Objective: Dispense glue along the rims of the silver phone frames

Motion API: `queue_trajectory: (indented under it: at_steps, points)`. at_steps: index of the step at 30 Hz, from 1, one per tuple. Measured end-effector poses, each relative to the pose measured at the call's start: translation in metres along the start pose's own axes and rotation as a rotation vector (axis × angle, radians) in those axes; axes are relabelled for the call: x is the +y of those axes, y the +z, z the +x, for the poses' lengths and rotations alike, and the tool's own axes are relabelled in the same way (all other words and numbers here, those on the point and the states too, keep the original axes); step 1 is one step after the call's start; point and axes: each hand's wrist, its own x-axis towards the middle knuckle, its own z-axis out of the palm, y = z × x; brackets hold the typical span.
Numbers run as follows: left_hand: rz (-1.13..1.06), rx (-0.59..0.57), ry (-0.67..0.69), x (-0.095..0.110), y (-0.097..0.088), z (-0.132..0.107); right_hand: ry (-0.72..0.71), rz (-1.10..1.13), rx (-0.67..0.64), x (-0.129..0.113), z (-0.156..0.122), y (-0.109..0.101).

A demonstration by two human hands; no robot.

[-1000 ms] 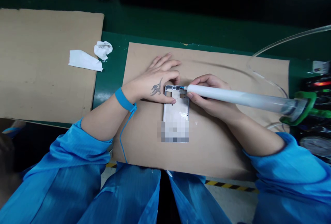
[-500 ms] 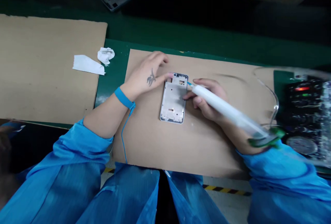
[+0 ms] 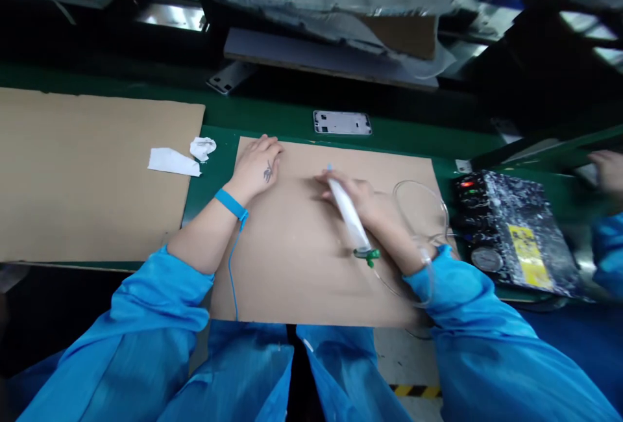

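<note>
Holding a syringe (image 3: 347,214), the right hand (image 3: 353,193) sits below the phone frame (image 3: 342,123).

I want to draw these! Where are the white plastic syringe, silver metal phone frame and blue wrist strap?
White plastic syringe (image 3: 348,213), head view, on its barrel.
Silver metal phone frame (image 3: 342,123), head view, on its middle.
Blue wrist strap (image 3: 230,204), head view, on the band.

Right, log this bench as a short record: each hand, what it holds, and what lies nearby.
Left hand: empty, resting on the cardboard sheet
Right hand: gripping a white-filled syringe
Left wrist: blue strap
Beyond sheet: metal phone frame on the green bench
Right of sheet: control unit
Far right: co-worker's hand
</note>
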Motion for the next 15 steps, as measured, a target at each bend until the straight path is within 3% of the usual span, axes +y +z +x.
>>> queue_trajectory:
  at_steps: [4, 7, 11, 15]
  points:
    - [0.033, 0.0, 0.007, 0.004, -0.002, 0.001, -0.062, -0.038, -0.043, -0.003, -0.003, 0.007]
    - [0.059, -0.027, -0.006, 0.012, 0.001, -0.003, -0.102, -0.039, -0.081, -0.006, 0.024, 0.01]
    - [0.086, -0.075, -0.022, 0.022, 0.008, -0.011, -0.166, -0.05, -0.108, -0.026, 0.104, 0.025]
    - [0.103, -0.119, -0.01, 0.026, 0.011, -0.015, -0.121, -0.01, -0.119, -0.055, 0.2, 0.068]
